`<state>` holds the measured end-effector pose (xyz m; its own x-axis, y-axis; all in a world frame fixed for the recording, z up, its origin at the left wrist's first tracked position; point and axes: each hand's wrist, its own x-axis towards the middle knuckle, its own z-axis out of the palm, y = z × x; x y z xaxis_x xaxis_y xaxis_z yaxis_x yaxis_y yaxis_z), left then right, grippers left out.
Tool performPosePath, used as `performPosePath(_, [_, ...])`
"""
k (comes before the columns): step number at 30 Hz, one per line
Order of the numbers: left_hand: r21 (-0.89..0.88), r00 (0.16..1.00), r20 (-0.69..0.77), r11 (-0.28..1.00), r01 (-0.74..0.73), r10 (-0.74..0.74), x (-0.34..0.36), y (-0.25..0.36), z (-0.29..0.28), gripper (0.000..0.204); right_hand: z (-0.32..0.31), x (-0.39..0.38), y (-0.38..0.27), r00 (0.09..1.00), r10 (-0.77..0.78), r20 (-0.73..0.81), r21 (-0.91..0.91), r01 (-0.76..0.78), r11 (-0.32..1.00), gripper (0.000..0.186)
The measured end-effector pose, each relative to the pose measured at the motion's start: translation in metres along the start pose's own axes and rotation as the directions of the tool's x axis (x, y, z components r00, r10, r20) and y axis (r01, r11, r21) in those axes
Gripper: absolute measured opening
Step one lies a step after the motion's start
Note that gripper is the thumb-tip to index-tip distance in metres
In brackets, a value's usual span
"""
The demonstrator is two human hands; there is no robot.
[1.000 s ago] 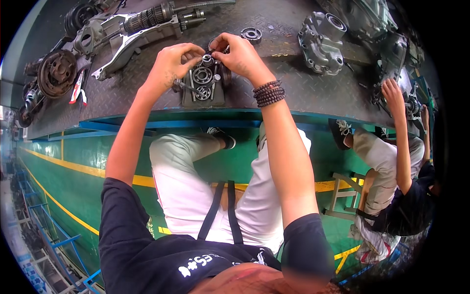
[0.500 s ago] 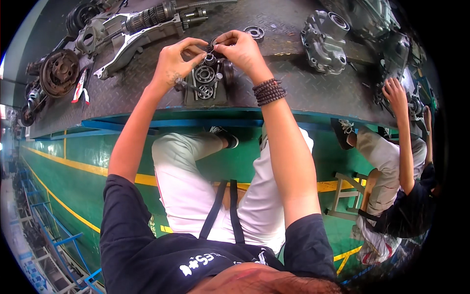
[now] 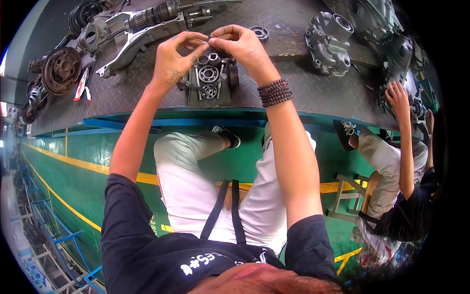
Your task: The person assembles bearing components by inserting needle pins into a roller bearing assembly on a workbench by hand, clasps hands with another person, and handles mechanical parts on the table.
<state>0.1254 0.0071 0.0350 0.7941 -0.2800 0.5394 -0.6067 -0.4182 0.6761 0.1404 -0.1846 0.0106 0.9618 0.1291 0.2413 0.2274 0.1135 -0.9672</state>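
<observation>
My left hand (image 3: 174,56) and my right hand (image 3: 245,51) meet fingertip to fingertip above a small gear assembly, both pinched round something small and dark that I cannot make out. Below them lie ball bearings (image 3: 208,74), small metal rings (image 3: 213,59) and bolt-like pins, grouped on a dark block (image 3: 208,98). A loose ring bearing (image 3: 260,33) lies just beyond my right hand.
The steel bench (image 3: 122,95) holds a long housing with gear shafts (image 3: 152,19), a rusty brake drum (image 3: 61,71) and a cast casing (image 3: 325,46). A co-worker's hand (image 3: 397,95) works at parts on the right. A stool frame (image 3: 338,196) stands on the floor below.
Both my hands have risen slightly toward the back of the bench, still pinched together, uncovering more of the rings below. The co-worker's hand has shifted a little.
</observation>
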Motion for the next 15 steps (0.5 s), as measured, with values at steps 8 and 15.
performPosePath(8, [0.025,0.978,-0.11,0.984,-0.175,0.177,0.02,0.019,-0.008,0.016,0.018,-0.006,-0.028,0.98,-0.188,-0.071,0.254,0.2,0.946,0.02])
performPosePath(15, [-0.31,0.984,-0.167,0.951,0.007,-0.062,0.023,0.059,0.001,0.019,0.018,-0.017,-0.054,0.923,-0.343,-0.175,0.371,0.384,0.845,0.018])
